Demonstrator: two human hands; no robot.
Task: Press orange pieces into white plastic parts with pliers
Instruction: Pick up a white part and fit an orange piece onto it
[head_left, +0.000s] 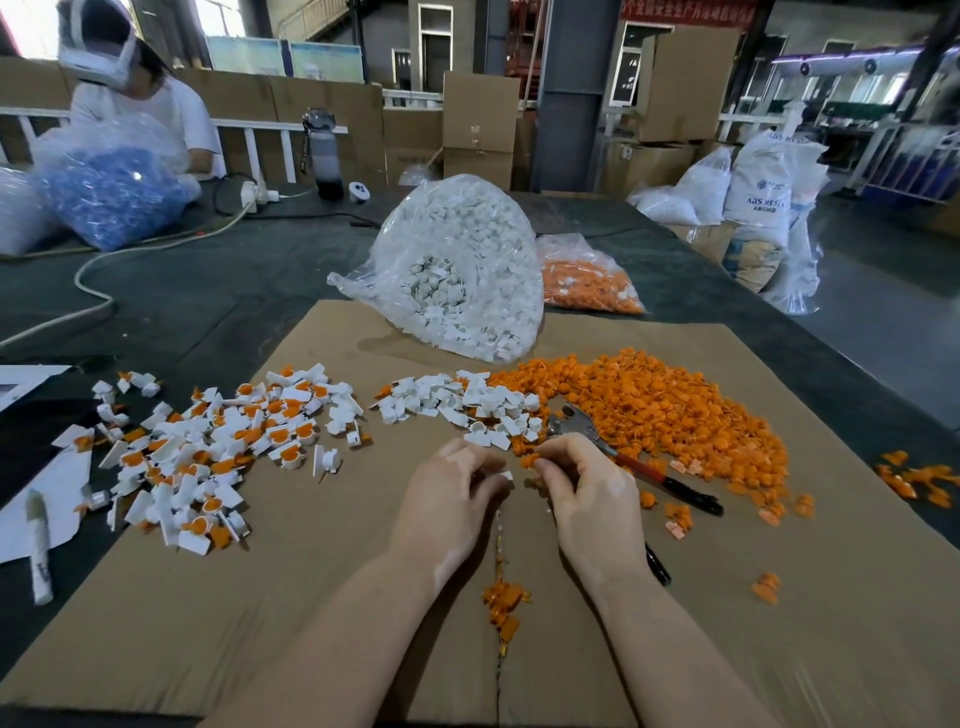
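Both hands meet over the brown cardboard sheet (363, 597) on the counter: left hand (447, 499) pinching a small white plastic part (506, 475), right hand (582, 488) gripping an orange piece (530, 460), apparently mating them before reaching the red-and-black-handled pliers (623, 457) lying beside the loose orange heap (675, 405).

We've got a dark table (218, 291) here, and flat across its near side lies a big sheet of brown cardboard (322, 597). On that sheet we see a heap of orange pieces (670, 410) at the right, loose white plastic parts (457, 402) beside it, a spread of white parts with orange fitted in (218, 441) at the left, and the pliers (634, 462) by the orange heap. Farther back we spot a clear bag of white parts (467, 265) straddling the cardboard's far edge, a bag of orange pieces (587, 280), a bag of blue parts (109, 192), a pale cable (98, 262) and a bottle (324, 156) on the table itself.
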